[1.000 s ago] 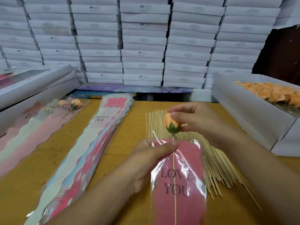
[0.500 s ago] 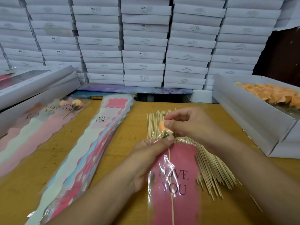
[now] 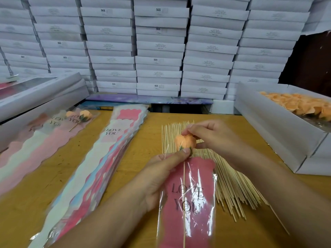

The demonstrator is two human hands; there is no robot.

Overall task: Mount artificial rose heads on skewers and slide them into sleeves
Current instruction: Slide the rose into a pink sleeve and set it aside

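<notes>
Nearest, a pink "LOVE YOU" sleeve (image 3: 188, 203) lies on the yellow-brown wooden table (image 3: 26, 203), a skewer (image 3: 184, 194) running down inside it. The left hand (image 3: 161, 176) pinches the sleeve's mouth at the flower's green base. Just beyond, the right hand (image 3: 211, 138) holds the orange rose head (image 3: 184, 142) between thumb and fingertips, at the sleeve's top. Loose skewers (image 3: 229, 179) fan under both hands. To the left lies a stack of sleeves (image 3: 107, 158); further left, finished roses (image 3: 78, 116) in sleeves. Right, an open white box (image 3: 268, 126) holds rose heads. White boxes (image 3: 159, 51) are stacked in a wall behind.
</notes>
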